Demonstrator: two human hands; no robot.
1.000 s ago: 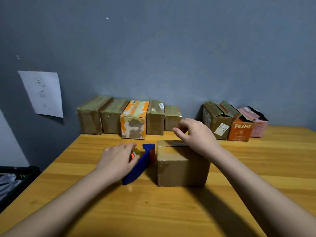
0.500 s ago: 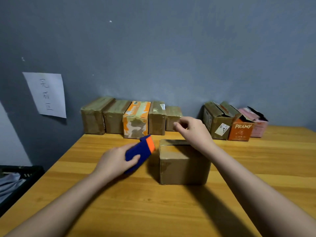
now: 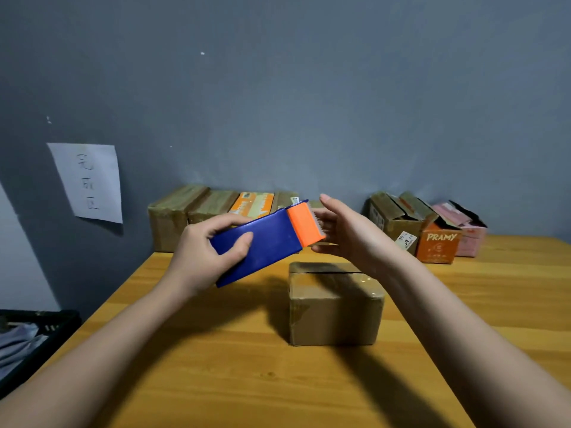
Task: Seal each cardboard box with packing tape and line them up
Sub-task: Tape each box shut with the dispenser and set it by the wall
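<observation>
Now: dispenser up, box waiting below

Up above the desk, the left hand has its grip clamped on the blue tape dispenser, thumb across the near face and fingers curled over the far edge. The dispenser tilts, its orange cutter end higher and pointing to the right of the grip. The right hand meets that end with fingers straight and loosely spread, thumb low beneath the cutter's teeth; its grip is apart, and whether the fingertips touch tape I cannot tell.

Directly below the right hand, and below and right of the left grip, a brown box stands on the desk with its top flaps down and a seam showing near the far edge. Glossy tape shows on its right corner.

Beyond the left grip, against the grey wall, a row of boxes stands side by side, one of them orange and white. Right of both hands, well apart from that row, are three more: an open brown box, an orange box printed PRAMY just beside it, and a pink box with a flap raised.

Left of the left grip a paper sheet with handwriting hangs on the wall. Lower left, off the desk's edge, a dark crate holds cloth.
</observation>
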